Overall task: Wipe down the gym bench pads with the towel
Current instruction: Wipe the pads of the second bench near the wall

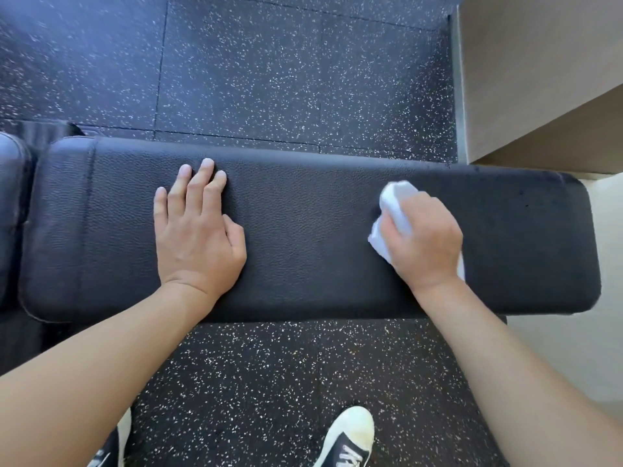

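Note:
A long black leather bench pad [303, 230] runs across the view from left to right. My left hand [197, 227] lies flat on its left half, fingers straight and spread. My right hand [424, 237] grips a bunched white towel [394, 207] and holds it against the pad's right half. Towel sticks out past the fingers and a bit behind the wrist. A second dark pad [11, 197] shows at the far left edge, separated by a gap.
Black speckled rubber floor [286, 69] surrounds the bench. A beige wall or cabinet [539, 79] stands at the upper right, close to the pad's right end. My white-toed shoes [350, 436] stand on the floor below the bench.

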